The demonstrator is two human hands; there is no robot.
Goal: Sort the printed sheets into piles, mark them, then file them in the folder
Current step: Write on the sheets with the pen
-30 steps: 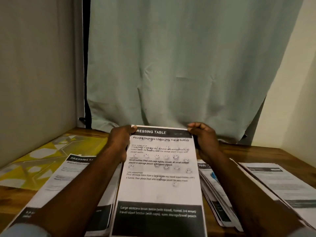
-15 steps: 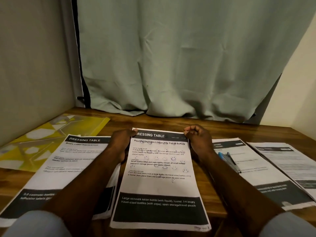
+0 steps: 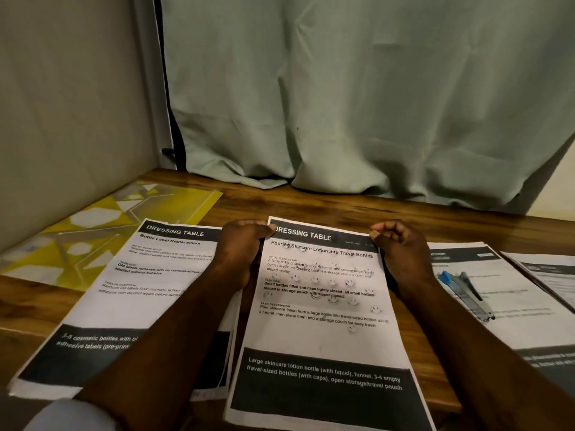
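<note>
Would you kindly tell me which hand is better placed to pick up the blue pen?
Probably the right hand: the blue pen lies on the pile just to its right, while the left hand pinches the far corner of the held sheet, which lies between it and the pen.

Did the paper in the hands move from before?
Yes. The sheet has come down: its top edge overlapped the curtain before; now it lies over the table, short of the curtain.

Wooden table (image 3: 311,200), sheets (image 3: 133,306) in piles, folder (image 3: 102,225) (yellow)
</note>
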